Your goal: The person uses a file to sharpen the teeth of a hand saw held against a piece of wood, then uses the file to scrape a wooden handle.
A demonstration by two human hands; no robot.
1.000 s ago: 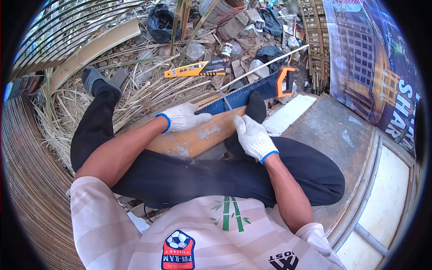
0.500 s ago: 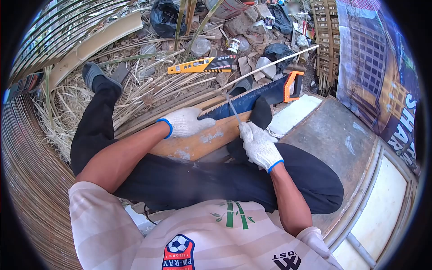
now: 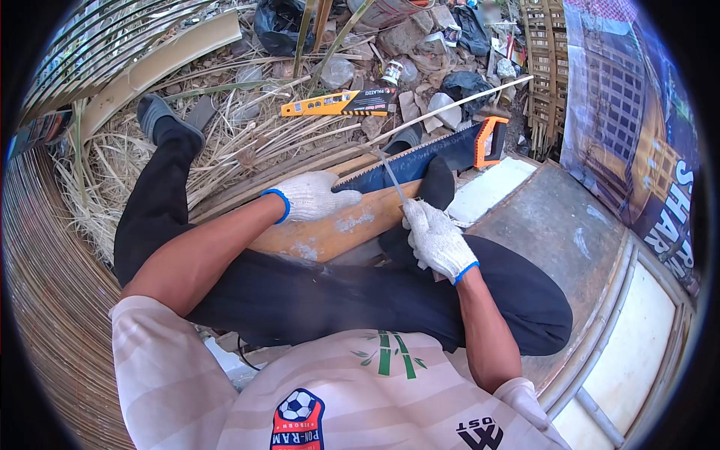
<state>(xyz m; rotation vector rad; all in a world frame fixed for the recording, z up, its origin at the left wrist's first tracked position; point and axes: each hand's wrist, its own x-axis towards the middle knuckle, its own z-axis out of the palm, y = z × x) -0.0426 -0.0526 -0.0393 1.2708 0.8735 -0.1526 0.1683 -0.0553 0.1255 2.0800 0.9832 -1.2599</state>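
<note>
The saw (image 3: 414, 163) lay along the far edge of the wooden plank (image 3: 356, 218), teeth (image 3: 431, 147) facing away. The left hand (image 3: 316, 197) rested at the blade's left end, probably steadying it; whether it gripped, I couldn't tell. The right hand (image 3: 437, 238) was closed around a thin metal tool (image 3: 394, 181) crossing the teeth. A foot (image 3: 439, 185) beside the blade apparently braced it.

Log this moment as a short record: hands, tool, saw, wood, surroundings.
left hand: white-gloved, by the blade's far-from-handle end; grip unclear
right hand: white-gloved, closed on thin metal tool
tool position: slanting across the saw's toothed edge; contact can't be confirmed
saw: teeth facing away from wearer, handle orange and black
wooden piece: nearer the wearer than the blade
yellow-and-black packaging: on the ground beyond the saw
</note>
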